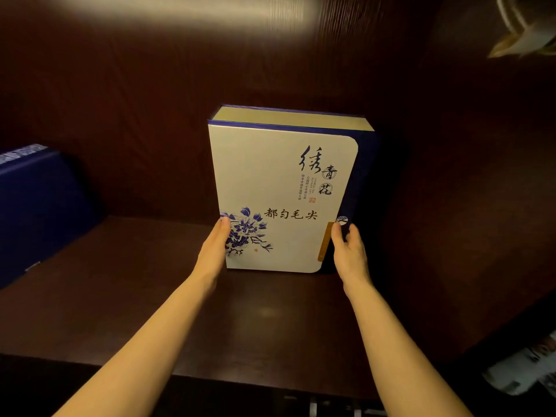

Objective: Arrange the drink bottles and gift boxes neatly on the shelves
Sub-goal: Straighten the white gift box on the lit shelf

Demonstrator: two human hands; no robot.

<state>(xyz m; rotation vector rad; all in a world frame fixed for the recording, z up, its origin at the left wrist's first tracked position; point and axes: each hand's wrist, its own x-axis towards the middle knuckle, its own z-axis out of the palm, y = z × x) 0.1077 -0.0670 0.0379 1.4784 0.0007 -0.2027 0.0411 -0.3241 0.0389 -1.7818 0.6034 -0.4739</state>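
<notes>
A white gift box [279,182] with blue flower print, black calligraphy and a dark blue spine stands upright on a dark wooden shelf [126,290], its back close to the shelf's rear wall. My left hand [215,248] presses flat against the box's lower left edge. On the lower right edge my right hand [349,251] grips it, thumb on the front by a gold strip. Both forearms reach in from the bottom of the view.
A dark blue gift box [36,206] stands at the left end of the same shelf. The shelf's right side wall [481,206] rises close beside the white box. A pale object [523,34] shows at the top right, and white printed packaging [523,368] at the lower right.
</notes>
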